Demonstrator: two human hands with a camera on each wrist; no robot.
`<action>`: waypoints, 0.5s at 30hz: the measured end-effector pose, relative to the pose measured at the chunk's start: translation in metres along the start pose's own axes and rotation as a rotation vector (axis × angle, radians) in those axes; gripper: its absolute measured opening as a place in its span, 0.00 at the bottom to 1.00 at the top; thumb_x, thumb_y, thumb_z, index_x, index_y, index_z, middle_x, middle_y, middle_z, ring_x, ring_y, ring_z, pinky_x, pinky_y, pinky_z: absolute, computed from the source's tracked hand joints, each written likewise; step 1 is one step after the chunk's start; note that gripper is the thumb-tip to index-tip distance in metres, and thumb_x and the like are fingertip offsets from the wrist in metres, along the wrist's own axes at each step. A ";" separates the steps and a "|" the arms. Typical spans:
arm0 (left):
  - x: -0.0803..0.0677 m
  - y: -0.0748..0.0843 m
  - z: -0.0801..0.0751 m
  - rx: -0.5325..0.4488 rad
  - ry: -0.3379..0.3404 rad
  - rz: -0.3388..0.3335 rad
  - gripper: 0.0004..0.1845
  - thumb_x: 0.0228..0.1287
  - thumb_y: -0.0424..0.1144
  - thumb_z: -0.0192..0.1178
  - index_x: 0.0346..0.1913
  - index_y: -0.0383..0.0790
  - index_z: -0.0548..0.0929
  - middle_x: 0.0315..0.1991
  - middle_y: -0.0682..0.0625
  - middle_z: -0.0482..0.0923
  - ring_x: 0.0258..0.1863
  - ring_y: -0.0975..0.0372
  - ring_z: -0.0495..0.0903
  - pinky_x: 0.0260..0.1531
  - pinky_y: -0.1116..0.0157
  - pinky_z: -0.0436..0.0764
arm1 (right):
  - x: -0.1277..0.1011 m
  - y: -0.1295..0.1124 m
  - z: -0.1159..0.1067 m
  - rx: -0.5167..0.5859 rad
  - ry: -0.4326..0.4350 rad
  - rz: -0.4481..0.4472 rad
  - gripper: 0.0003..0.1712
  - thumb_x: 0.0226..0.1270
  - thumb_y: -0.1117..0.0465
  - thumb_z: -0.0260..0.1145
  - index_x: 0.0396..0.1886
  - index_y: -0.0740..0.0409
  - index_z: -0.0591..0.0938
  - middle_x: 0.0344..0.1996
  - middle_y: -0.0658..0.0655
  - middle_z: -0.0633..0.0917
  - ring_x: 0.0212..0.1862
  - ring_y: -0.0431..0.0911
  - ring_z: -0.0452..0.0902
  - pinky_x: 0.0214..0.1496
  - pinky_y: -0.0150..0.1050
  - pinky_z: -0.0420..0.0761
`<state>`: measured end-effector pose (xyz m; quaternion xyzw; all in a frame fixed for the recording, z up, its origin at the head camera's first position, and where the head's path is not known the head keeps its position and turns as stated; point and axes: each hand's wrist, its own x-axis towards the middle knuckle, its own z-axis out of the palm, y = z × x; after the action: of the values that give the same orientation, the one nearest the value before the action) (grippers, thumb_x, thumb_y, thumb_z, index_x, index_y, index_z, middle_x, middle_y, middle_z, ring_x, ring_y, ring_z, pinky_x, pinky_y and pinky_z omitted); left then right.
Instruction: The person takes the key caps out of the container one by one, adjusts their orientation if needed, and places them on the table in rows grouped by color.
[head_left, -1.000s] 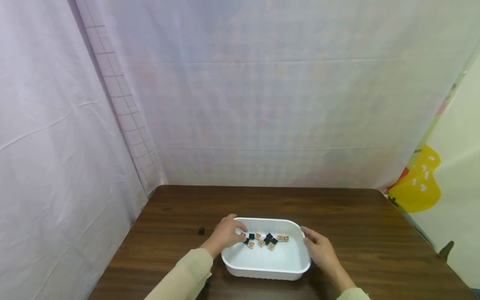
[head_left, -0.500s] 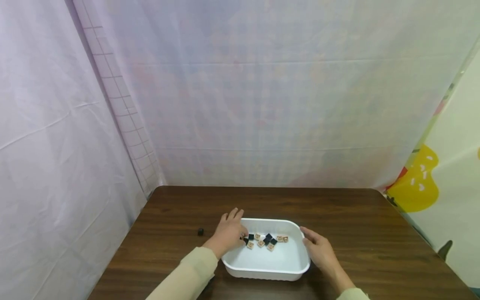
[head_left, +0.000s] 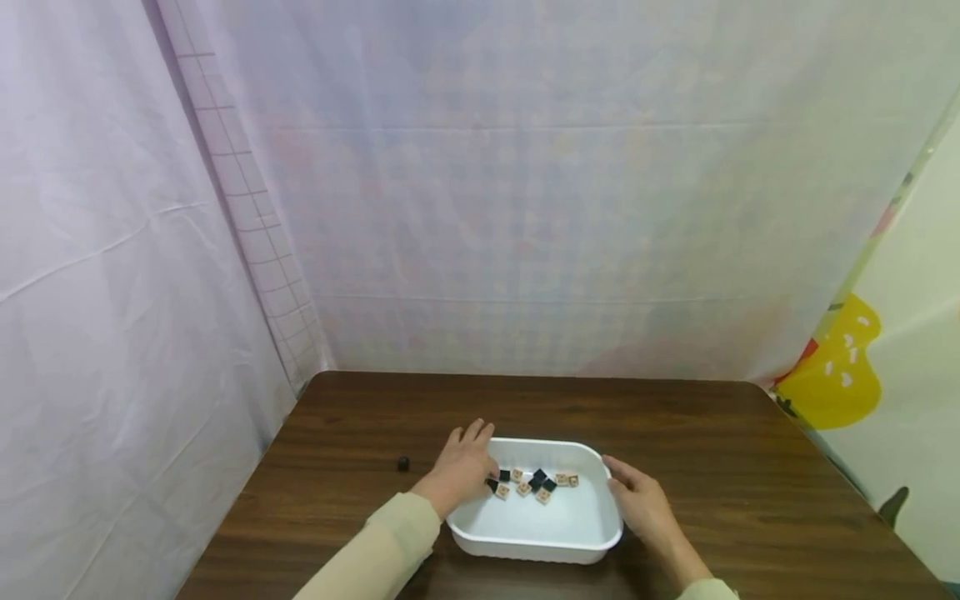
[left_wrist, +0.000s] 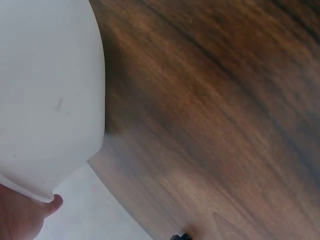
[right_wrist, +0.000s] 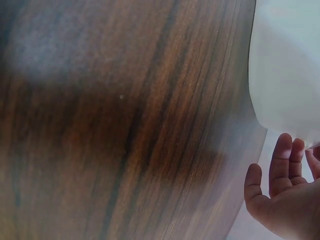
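Our left hand [head_left: 463, 467] rests at the left rim of the white tub [head_left: 540, 533], just below the middle of the head frame, fingers stretched out straight over the far corner and the thumb dipping toward the inside; we see nothing pinched between them. Our right hand [head_left: 643, 504] lies relaxed and loosely spread against the tub's right wall, holding nothing; the right wrist view shows its fingers [right_wrist: 282, 165] straight beside the white wall [right_wrist: 287, 65].

Inside the tub, toward its far side, a cluster of small square tiles [head_left: 534, 483] lies loose, some tan and some black, the leftmost ones just beside our left thumb. They sit jumbled, not in rows or groups.

Out on the dark wooden counter [head_left: 720, 450], to the left of the tub and apart from it, one small black piece [head_left: 402, 462] lies alone.

As far as we can judge, the work is at an early stage: nearly all the tiles are in the tub, unsorted, one piece is outside, and neither hand has a tile in its grasp. Pale sheets [head_left: 525, 208] hang behind and at the left.
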<state>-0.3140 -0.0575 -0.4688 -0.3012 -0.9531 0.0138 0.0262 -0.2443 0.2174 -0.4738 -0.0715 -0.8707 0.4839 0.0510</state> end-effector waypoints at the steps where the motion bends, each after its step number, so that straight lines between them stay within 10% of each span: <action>1: 0.000 0.000 0.000 0.001 0.001 0.000 0.08 0.54 0.49 0.73 0.38 0.61 0.90 0.74 0.43 0.60 0.74 0.48 0.53 0.69 0.47 0.58 | 0.000 0.000 0.000 -0.002 0.002 -0.002 0.24 0.72 0.67 0.54 0.66 0.69 0.73 0.55 0.75 0.79 0.50 0.59 0.80 0.46 0.42 0.80; 15: -0.002 -0.002 -0.002 -0.103 0.076 -0.019 0.09 0.56 0.48 0.72 0.41 0.56 0.91 0.69 0.42 0.66 0.72 0.47 0.59 0.65 0.47 0.63 | -0.001 -0.002 0.001 -0.011 0.006 0.009 0.25 0.72 0.67 0.54 0.66 0.69 0.72 0.56 0.75 0.78 0.51 0.59 0.80 0.46 0.44 0.80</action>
<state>-0.3132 -0.0605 -0.4665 -0.2932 -0.9537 -0.0472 0.0471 -0.2437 0.2153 -0.4728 -0.0771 -0.8728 0.4792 0.0510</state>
